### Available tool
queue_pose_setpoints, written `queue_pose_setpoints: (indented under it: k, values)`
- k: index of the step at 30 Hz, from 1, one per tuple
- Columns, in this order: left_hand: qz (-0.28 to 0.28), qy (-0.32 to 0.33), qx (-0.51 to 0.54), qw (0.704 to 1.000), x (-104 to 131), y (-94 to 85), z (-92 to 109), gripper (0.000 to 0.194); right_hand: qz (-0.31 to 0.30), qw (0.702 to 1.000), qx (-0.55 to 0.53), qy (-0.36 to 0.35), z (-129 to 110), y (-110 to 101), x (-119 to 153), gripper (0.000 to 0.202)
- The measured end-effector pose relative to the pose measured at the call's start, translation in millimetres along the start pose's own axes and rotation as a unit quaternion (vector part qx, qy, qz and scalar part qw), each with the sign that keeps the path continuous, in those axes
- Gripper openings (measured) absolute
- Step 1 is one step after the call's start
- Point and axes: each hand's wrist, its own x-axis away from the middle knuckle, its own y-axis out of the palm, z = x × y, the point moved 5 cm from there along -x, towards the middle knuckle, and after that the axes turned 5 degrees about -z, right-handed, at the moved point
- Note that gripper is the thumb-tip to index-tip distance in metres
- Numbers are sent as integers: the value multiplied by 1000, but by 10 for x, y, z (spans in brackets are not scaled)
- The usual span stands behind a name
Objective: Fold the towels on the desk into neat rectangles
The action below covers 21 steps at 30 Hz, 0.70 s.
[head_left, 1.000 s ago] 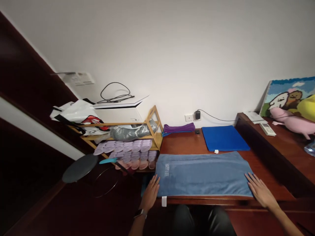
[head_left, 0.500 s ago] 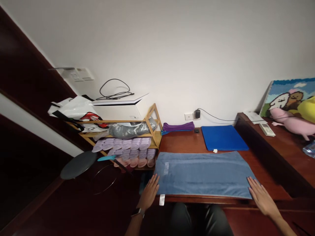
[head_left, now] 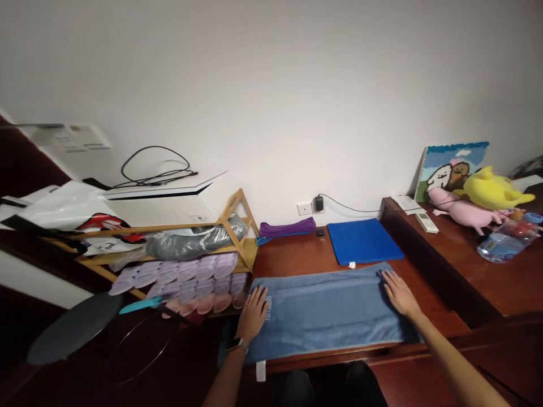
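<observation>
A home, by the looks of it: wooden rack [head_left: 250, 253] with lilac slippers [head_left: 204, 269] beyond and left of my left hand [head_left: 253, 312]; yellow plush toy [head_left: 490, 189], pink plush toy [head_left: 466, 215], cartoon picture [head_left: 449, 164], remote control [head_left: 426, 223] beyond and right of my right hand [head_left: 399, 293]; black charger [head_left: 319, 203] plugged in at the wall [head_left: 271, 113] beyond both; towel [head_left: 326, 308] on wooden table [head_left: 292, 254] under both.

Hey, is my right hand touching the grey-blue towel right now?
Touching. The head view shows the right hand palm down, its spread fingers resting on the grey-blue towel near its far right corner.
</observation>
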Motion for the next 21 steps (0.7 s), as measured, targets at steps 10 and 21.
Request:
queue_pose_setpoints:
  k: [10, 21]
  values:
    - [-9, -14, -11, 1000, -170, 301, -254, 55, -12, 995, 72, 61, 165, 404, -215, 64]
    - [-43, 7, -16, 999, -589, 45, -163, 49, -34, 994, 73, 71, 190, 277, -341, 66]
